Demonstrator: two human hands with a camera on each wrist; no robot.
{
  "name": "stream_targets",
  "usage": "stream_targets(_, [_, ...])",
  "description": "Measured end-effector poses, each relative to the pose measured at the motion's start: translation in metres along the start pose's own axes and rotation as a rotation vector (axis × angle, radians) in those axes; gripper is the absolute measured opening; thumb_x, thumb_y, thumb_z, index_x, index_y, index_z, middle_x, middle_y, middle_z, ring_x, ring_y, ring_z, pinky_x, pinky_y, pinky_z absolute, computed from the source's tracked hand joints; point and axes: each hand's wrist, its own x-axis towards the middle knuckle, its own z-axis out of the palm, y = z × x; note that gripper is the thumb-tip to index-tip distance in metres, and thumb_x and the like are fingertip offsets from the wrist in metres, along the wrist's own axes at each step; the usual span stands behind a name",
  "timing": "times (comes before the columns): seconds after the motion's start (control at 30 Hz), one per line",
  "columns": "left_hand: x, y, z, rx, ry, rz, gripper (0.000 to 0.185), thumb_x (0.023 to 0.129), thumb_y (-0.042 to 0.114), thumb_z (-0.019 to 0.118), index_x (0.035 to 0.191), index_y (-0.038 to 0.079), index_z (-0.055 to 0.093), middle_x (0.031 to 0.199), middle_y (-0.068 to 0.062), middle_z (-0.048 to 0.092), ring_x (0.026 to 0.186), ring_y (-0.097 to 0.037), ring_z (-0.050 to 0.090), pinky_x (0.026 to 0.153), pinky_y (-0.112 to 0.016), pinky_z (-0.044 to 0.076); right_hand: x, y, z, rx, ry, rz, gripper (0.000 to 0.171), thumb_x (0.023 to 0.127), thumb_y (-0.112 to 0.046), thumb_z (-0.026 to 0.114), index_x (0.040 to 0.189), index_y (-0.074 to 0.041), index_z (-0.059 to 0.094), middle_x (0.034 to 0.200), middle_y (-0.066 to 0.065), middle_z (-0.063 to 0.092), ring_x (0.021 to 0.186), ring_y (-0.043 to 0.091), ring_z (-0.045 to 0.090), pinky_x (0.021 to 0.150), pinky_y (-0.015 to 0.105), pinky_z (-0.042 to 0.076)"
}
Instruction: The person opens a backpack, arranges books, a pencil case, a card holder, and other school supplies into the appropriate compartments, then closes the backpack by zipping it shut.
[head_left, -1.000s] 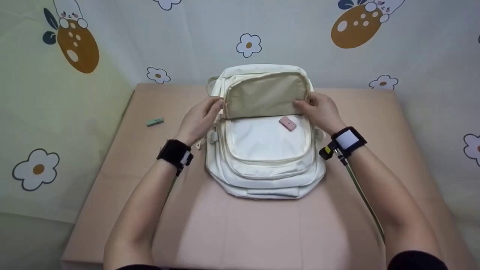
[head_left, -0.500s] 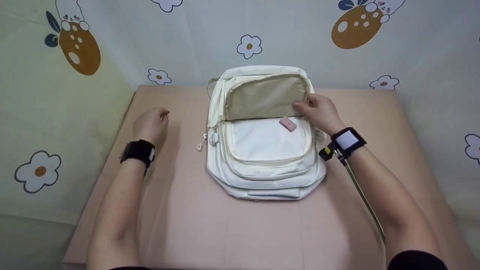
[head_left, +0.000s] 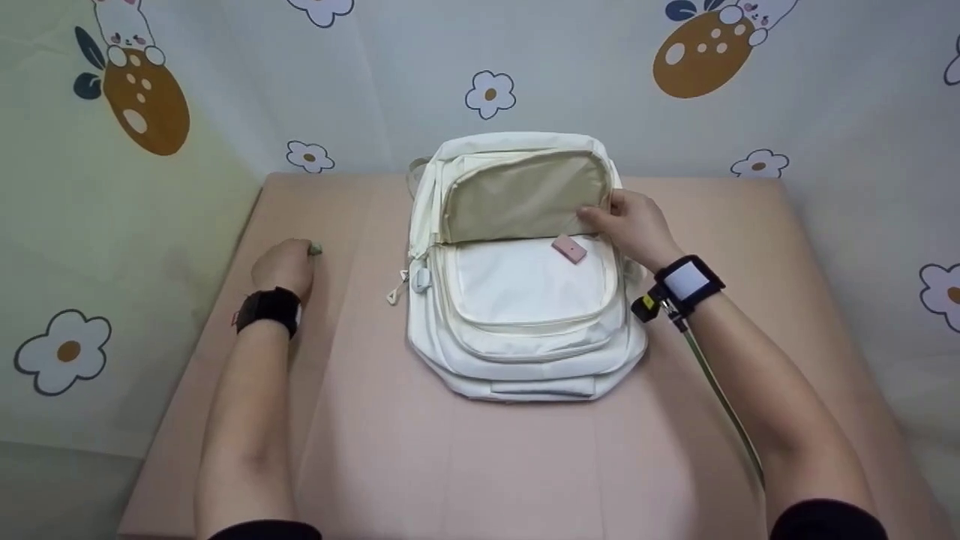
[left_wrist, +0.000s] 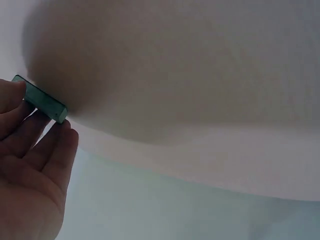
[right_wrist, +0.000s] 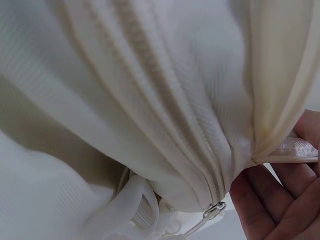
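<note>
A white backpack (head_left: pixel 517 289) lies on its back on the table, its front pocket's beige-lined flap (head_left: pixel 525 199) folded open. My right hand (head_left: pixel 636 229) pinches the right edge of that flap. In the right wrist view, thumb and fingers close on the zipped fabric edge (right_wrist: pixel 297 150). Off to the left, my left hand (head_left: pixel 283 268) pinches a small green rectangular block (left_wrist: pixel 46 100) between thumb and fingers, close to the table. From the head view the hand hides most of the block. A small pink block (head_left: pixel 569 249) rests on the white fabric just below the flap.
Pinkish cloth covers the table (head_left: pixel 517 465). A printed curtain (head_left: pixel 405 82) with flowers and carrots rises behind it and at the sides. A zipper pull (head_left: pixel 396 289) hangs off the backpack's left side. A cable (head_left: pixel 724 405) runs along the right forearm.
My left hand has let go of the flap's left edge, moved left to the green block and taken hold of it. My right hand stays on the flap.
</note>
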Motion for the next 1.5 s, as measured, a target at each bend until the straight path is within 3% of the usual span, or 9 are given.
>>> stream_targets(0.27, [-0.006,0.003,0.004,-0.004,0.086,0.047,0.027,0.105,0.013,0.056,0.122,-0.006,0.067,0.115,-0.028,0.062,0.104,-0.046,0.062,0.087,-0.057,0.052,0.001,0.001,0.001,-0.011,0.010,-0.012,0.049,0.092,-0.058,0.069,0.097,-0.010,0.070,0.084,0.006,0.062,0.076,0.021,0.054,0.066,0.032,0.044])
stream_targets(0.4, [-0.010,0.011,0.003,-0.118,0.155,0.058,0.031,0.106,0.017,0.058,0.128,-0.003,0.065,0.120,-0.025,0.062,0.111,-0.044,0.061,0.094,-0.056,0.049,0.000,0.002,0.000,-0.011,0.009,-0.003,0.050,0.091,-0.060,0.069,0.095,-0.010,0.069,0.084,0.006,0.061,0.076,0.021,0.054,0.066,0.032,0.044])
stream_targets(0.53, [-0.013,0.032,-0.001,-0.241,0.296,0.103,0.032,0.105,0.019,0.060,0.130,0.001,0.066,0.121,-0.018,0.064,0.113,-0.037,0.061,0.097,-0.051,0.048,-0.001,0.003,0.000,-0.012,0.001,0.005,0.052,0.091,-0.061,0.069,0.093,-0.009,0.067,0.084,0.006,0.060,0.076,0.021,0.054,0.066,0.032,0.045])
stream_targets(0.73, [-0.017,0.082,-0.015,-0.342,0.530,0.374,0.028,0.101,0.018,0.066,0.125,0.003,0.071,0.117,-0.012,0.070,0.109,-0.029,0.064,0.096,-0.045,0.050,-0.001,0.003,-0.001,-0.029,0.012,-0.014,0.048,0.092,-0.057,0.069,0.093,-0.009,0.068,0.081,0.006,0.059,0.074,0.021,0.053,0.062,0.030,0.044])
stream_targets(0.97, [-0.038,0.148,-0.026,-0.359,0.719,0.889,0.028,0.096,0.011,0.071,0.124,0.004,0.071,0.117,-0.011,0.071,0.104,-0.028,0.066,0.091,-0.039,0.052,0.000,0.003,-0.001,-0.025,-0.001,0.001,0.048,0.093,-0.057,0.068,0.092,-0.009,0.066,0.080,0.005,0.057,0.073,0.020,0.053,0.060,0.029,0.044])
stream_targets(1.1, [-0.050,0.187,-0.028,-0.259,0.683,1.140,0.028,0.097,0.008,0.071,0.124,0.004,0.072,0.117,-0.010,0.070,0.108,-0.027,0.066,0.095,-0.037,0.053,0.000,0.002,0.000,-0.017,0.001,0.004,0.047,0.093,-0.056,0.069,0.091,-0.009,0.066,0.079,0.005,0.057,0.073,0.020,0.053,0.061,0.029,0.044])
stream_targets(1.23, [-0.055,0.219,-0.025,-0.057,0.590,1.284,0.027,0.098,0.008,0.068,0.124,0.005,0.072,0.119,-0.009,0.070,0.110,-0.026,0.066,0.095,-0.035,0.053,0.000,0.001,0.002,-0.006,-0.005,0.013,0.046,0.092,-0.055,0.070,0.092,-0.009,0.067,0.081,0.005,0.060,0.074,0.021,0.055,0.062,0.029,0.046])
stream_targets(1.33, [-0.053,0.240,-0.020,0.098,0.490,1.328,0.027,0.099,0.007,0.065,0.125,0.007,0.071,0.121,-0.006,0.071,0.111,-0.024,0.064,0.092,-0.032,0.054,0.000,0.000,0.002,-0.007,-0.001,0.016,0.046,0.092,-0.055,0.070,0.091,-0.009,0.067,0.080,0.005,0.060,0.074,0.021,0.055,0.063,0.030,0.046])
stream_targets(1.5, [-0.045,0.267,-0.013,0.288,0.257,1.291,0.032,0.098,0.002,0.060,0.127,0.011,0.069,0.127,-0.002,0.068,0.118,-0.021,0.060,0.095,-0.029,0.052,0.000,0.001,0.004,0.008,0.004,0.021,0.045,0.091,-0.054,0.072,0.090,-0.010,0.068,0.079,0.004,0.061,0.072,0.021,0.055,0.062,0.030,0.046])
